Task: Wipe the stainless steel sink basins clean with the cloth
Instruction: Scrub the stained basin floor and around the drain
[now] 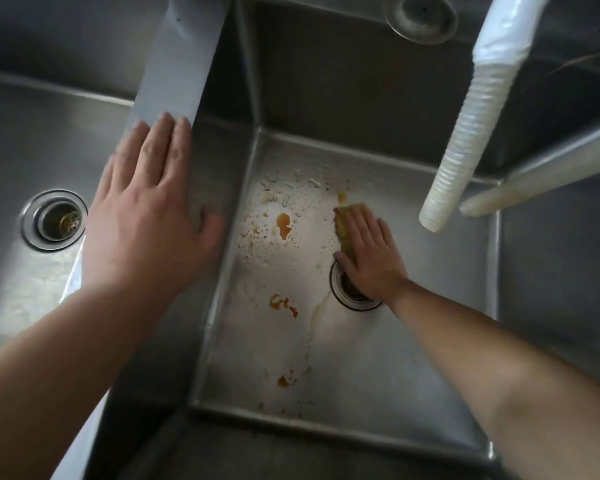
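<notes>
Right hand (pixel 369 254) was flat with straight fingers, pressing the yellow cloth (pixel 345 220) onto the floor of the right basin (pixel 413 358), just past the drain (pixel 352 292) on its far side. Only the cloth's far and left edges showed from under our fingers. Left hand (pixel 153 209) lay open and flat on the divider (pixel 174 67) between the two basins, bracing us.

Orange spots (pixel 284 225) and beads of water sat to the left of the cloth, with more orange marks nearer to us, so we figured the trick was keeping the palm weight even and dragging left in long overlapping strokes, not dabbing. The cloth looked small and folded, and it'd probably smear the orange around unless we turned it to a fresh side. The left basin (pixel 21 140) had a damp sheen near its own drain (pixel 54 220) and looked like it wanted a pass too.
</notes>
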The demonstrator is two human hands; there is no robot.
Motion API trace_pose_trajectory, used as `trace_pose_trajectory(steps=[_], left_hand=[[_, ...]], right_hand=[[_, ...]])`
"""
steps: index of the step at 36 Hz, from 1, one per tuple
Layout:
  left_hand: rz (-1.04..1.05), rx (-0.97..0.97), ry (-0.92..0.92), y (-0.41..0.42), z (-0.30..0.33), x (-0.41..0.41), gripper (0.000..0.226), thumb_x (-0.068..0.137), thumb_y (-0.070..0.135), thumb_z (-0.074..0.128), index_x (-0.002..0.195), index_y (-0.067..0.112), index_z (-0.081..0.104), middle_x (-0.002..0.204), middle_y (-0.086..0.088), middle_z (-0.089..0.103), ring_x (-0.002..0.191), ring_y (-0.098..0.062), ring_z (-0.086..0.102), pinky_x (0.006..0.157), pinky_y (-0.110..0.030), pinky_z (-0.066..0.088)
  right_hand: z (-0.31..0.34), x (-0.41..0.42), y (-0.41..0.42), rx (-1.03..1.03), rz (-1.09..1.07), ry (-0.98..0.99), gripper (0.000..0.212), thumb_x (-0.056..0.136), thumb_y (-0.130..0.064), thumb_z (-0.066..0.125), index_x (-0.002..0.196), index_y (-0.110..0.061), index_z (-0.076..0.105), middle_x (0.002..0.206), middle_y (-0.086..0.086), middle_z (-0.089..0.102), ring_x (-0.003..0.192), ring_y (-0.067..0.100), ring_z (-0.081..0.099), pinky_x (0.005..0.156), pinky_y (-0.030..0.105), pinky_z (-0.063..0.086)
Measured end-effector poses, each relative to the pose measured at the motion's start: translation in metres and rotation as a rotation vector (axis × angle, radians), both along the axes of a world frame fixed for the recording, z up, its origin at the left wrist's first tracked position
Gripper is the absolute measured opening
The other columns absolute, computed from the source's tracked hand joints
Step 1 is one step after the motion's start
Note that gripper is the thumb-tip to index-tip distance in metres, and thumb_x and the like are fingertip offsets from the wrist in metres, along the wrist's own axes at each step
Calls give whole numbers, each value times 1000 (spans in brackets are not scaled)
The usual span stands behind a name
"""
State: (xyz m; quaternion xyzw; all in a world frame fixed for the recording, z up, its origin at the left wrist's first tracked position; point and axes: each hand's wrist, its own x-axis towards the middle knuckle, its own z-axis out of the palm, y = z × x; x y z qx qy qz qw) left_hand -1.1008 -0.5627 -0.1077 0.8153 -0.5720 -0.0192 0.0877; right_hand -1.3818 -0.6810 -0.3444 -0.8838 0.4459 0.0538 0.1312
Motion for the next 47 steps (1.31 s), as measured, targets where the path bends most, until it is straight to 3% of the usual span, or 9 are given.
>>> trace_pose_trajectory(steps=[5,12,18,21,24,28,32,39,47], left_hand=[[3,14,-6,0,0,-1,86,87,24,67,158,9,22,164,-12,23,153,-32,15,124,-45,13],[0,9,-10,0,1,-2,85,85,22,65,157,8,22,163,-14,24,152,-34,16,124,-48,15],[-1,27,-25,-1,0,-2,87,84,23,64,158,8,20,163,-15,24,152,-35,16,124,-49,15],[-1,37,-38,-1,0,-2,88,83,23,63,158,8,20,163,-16,24,152,-35,16,124,-49,15],[-4,36,-46,-1,0,-1,87,82,24,61,158,8,21,163,-16,25,151,-36,18,124,-47,15],[3,20,-53,-2,-2,-1,90,78,22,65,157,9,23,162,-16,27,150,-37,21,122,-49,19],[4,17,-61,-3,-3,1,89,80,27,62,157,11,22,162,-15,27,150,-36,21,122,-49,20],[1,12,-56,-3,-2,1,86,80,27,58,157,10,25,161,-15,30,150,-35,23,122,-50,23],[12,20,-45,-4,0,0,88,78,23,63,157,9,26,161,-15,31,149,-35,24,123,-48,21]], right_hand=[[3,-33,25,46,11,9,65,103,-46,21,158,-26,-8,167,-5,-4,153,14,-9,125,45,8],[22,-65,42,72,-412,89,57,105,-32,21,159,-21,8,167,-3,7,154,16,0,124,40,1],[40,-43,41,40,-860,-99,46,94,-14,51,138,-3,47,149,17,43,136,38,36,114,45,27],[41,-22,43,167,-973,-197,61,98,-26,51,149,3,31,157,22,29,144,37,25,120,42,17],[38,0,38,319,-1055,-147,95,93,-59,49,159,-14,-4,166,12,-7,153,26,-7,124,41,-1],[36,21,3,402,-1083,-143,115,80,-78,49,157,-21,-15,165,8,-19,152,24,-18,120,39,-13],[34,38,-36,276,-759,-153,103,85,-74,45,158,-27,-10,166,6,-11,152,22,-11,118,36,-12],[22,60,-44,159,-7,42,97,87,-83,24,156,-29,-16,165,7,-19,150,27,-24,122,50,-6],[1,14,34,165,246,39,84,94,-76,25,158,-31,-5,166,2,-16,153,26,-16,120,49,-3]])
